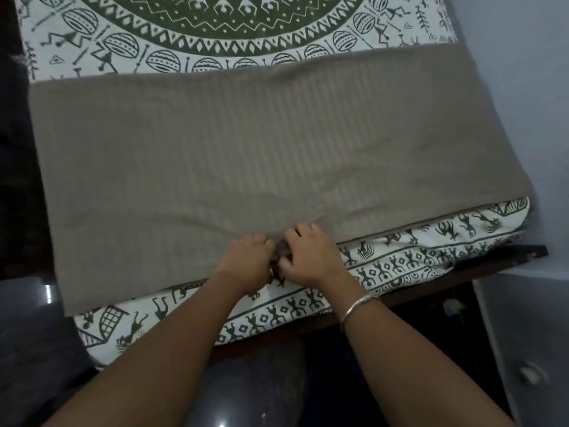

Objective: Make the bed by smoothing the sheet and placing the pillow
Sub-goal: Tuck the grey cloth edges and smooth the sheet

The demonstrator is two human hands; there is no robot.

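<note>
L hand [247, 256], R hand [310, 257]: grip unclear

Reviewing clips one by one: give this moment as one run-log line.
left hand: grips grey blanket near edge | right hand: grips same edge | printed sheet: under blanket | pillow: not in view

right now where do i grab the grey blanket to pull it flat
Take the grey blanket by its near hem, from the bed's near side. It lies flat across the printed sheet, so only its edges offer a pinch. Creases fan from mid-hem, where the left hand and right hand pinch it; gripping wider apart may pull flatter.
</note>
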